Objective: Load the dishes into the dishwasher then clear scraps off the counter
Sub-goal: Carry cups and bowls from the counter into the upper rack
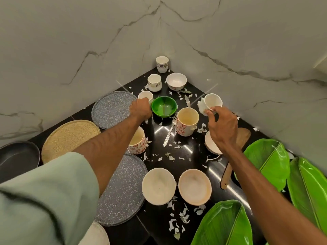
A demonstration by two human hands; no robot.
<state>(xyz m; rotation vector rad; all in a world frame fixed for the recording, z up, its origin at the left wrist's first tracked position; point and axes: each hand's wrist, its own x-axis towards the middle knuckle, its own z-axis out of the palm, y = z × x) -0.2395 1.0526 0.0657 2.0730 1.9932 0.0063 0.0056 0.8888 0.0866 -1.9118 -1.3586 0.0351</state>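
White ceramic met both hands at their far fingertips: the left hand (140, 109) curled round a small cup (146, 96) just beyond its knuckles, beside the green bowl (164, 106) to its right, while the right hand (222, 128) pinched the near rim of a tilted cup (212, 103) over the black surface (194, 161).

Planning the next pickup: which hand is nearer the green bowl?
Left. The left hand sits just left of the green bowl, gripping a small cup. The right hand is farther off to the right, holding a white cup.
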